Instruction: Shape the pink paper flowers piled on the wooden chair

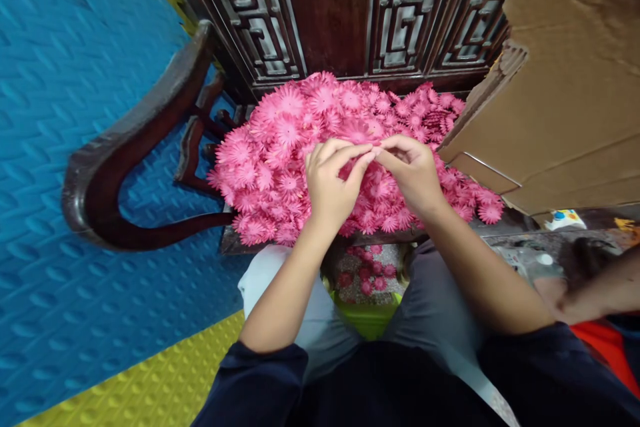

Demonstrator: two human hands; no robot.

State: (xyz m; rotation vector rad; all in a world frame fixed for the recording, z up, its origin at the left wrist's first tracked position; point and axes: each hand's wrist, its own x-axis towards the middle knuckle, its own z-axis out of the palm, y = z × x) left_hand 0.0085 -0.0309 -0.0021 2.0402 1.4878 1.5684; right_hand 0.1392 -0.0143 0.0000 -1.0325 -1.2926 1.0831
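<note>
A big heap of pink artificial flowers (280, 147) with thin spiky petals covers the dark wooden seat. Over the middle of the heap, my left hand (330, 180) and my right hand (413, 170) meet at the fingertips. Thumb and forefinger of each hand are pinched together on a pink artificial flower (356, 129), whose petals look blurred just beyond the fingers. My fingers cover the exact spot where it is gripped.
A curved wooden armrest (100, 173) rises at left. The carved backrest (333, 13) stands behind the heap, and torn cardboard (565, 93) at right. Loose flowers (367, 273) lie on the floor between my knees. Another person's arm (595, 290) reaches in near a plastic bottle (543, 267).
</note>
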